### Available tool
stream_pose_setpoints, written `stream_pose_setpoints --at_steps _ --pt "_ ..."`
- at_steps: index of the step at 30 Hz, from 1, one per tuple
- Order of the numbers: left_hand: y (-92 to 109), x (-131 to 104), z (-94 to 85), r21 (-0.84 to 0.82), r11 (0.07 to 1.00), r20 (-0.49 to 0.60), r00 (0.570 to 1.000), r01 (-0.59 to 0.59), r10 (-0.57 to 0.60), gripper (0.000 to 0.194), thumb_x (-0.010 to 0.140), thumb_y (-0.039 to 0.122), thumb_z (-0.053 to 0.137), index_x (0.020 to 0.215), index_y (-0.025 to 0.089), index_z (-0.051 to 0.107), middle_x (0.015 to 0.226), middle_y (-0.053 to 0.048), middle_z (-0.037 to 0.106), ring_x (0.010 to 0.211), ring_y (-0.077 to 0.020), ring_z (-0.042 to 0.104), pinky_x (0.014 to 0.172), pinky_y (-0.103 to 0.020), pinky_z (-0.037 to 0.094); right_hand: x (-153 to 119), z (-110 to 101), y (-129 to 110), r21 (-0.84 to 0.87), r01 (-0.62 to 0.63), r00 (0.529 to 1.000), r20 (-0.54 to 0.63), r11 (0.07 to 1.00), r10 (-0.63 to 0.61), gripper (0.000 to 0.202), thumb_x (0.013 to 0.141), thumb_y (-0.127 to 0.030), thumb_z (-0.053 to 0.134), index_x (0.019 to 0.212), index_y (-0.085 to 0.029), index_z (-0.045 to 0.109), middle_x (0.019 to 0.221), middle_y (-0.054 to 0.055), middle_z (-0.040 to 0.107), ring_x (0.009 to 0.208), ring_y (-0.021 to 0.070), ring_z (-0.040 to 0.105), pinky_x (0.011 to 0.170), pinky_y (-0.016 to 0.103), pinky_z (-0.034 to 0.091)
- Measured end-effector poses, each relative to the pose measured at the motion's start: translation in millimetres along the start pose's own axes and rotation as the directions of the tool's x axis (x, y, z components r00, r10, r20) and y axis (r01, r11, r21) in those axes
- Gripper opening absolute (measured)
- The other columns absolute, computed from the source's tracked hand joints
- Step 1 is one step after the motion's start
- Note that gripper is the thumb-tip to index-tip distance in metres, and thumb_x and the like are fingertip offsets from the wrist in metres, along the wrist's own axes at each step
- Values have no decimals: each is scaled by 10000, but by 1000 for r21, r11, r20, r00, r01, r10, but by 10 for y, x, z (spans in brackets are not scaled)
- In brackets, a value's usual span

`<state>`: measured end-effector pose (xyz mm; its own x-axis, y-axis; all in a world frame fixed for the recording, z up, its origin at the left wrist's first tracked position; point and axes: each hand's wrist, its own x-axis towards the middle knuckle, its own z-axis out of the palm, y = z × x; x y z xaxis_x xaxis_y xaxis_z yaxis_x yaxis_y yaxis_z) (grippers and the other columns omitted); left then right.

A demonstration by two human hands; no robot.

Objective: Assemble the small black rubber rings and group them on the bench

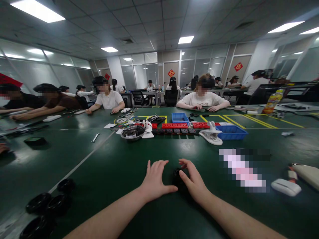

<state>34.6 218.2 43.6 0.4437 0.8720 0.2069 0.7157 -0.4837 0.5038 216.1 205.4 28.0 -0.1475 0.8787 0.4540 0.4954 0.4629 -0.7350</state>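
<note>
Near the middle of the green table, a small glossy black round part sits between my two hands; its lower side is dark and hard to make out. My right hand curves over it from the right, with thumb and fingertips at its side and top. To its left, my left hand is open, fingers spread and thumb pointing toward the part, apart from it. Several similar glossy black ring-like parts lie in a group on the table at the lower left.
Across the table stand a metal bowl of cables, a red-and-black strip, a white clamp-like piece and a blue bin. A wrench lies left. An earbud case is at right. People sit opposite.
</note>
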Motion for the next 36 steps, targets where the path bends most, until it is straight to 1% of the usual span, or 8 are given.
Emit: stream_pose_setpoints --at_steps 5,8,11,17,23,30,33,36 --pt "126 36 124 9 1000 -27 1000 -1 1 603 547 597 634 998 211 528 1003 -79 539 1013 -288 468 1012 -600 45 40 65 -21 -90 -2 998 54 996 6 328 788 -414 479 1011 -175 452 936 83 516 868 217 499 766 360 428" --pt "192 54 181 34 999 -41 999 -10 12 353 609 460 629 845 207 557 879 -51 555 924 -256 499 1019 -574 94 41 90 -89 -194 31 996 86 981 -15 237 787 -393 497 881 -178 472 865 71 515 812 210 489 721 351 419" --pt "199 39 180 89 996 -51 998 -20 25 268 635 398 614 806 198 562 848 -44 558 911 -245 499 1029 -545 103 21 112 -156 -292 67 994 107 954 -37 218 754 -380 552 828 -191 473 847 63 513 809 213 480 715 348 403" --pt "65 23 114 94 986 33 990 -140 137 343 598 408 654 846 186 570 853 -21 567 894 -211 508 1019 -467 196 -34 83 -279 -409 89 991 127 908 -40 196 731 -325 580 864 -191 529 850 57 531 809 222 478 742 407 380" --pt "-131 72 -33 -37 924 216 899 -382 380 357 601 407 702 886 211 611 940 -9 558 902 -184 501 826 -294 383 -89 -30 -441 -98 340 900 322 935 -294 310 697 -105 452 956 -224 574 1000 42 592 980 220 473 856 412 373" --pt "-170 79 18 -81 898 267 858 -433 438 296 602 460 699 814 262 642 976 21 560 955 -196 480 870 -332 321 -122 7 -367 26 350 888 309 936 -341 255 629 -62 380 675 -229 567 788 -24 656 1020 213 504 1000 516 182" --pt "-163 74 2 -106 908 293 860 -405 417 341 613 479 682 878 271 630 1033 12 547 997 -215 469 916 -380 293 -135 5 -358 22 377 883 292 926 -367 238 692 -97 408 798 -235 570 835 -9 644 1032 214 489 1001 516 181" --pt "-105 41 -49 -125 931 309 878 -343 365 592 572 529 684 1082 267 536 1104 -27 514 1057 -251 444 976 -461 233 -145 -2 -365 -19 393 889 264 919 -375 263 766 -232 467 1026 -218 501 1006 50 582 1036 230 468 984 498 221"
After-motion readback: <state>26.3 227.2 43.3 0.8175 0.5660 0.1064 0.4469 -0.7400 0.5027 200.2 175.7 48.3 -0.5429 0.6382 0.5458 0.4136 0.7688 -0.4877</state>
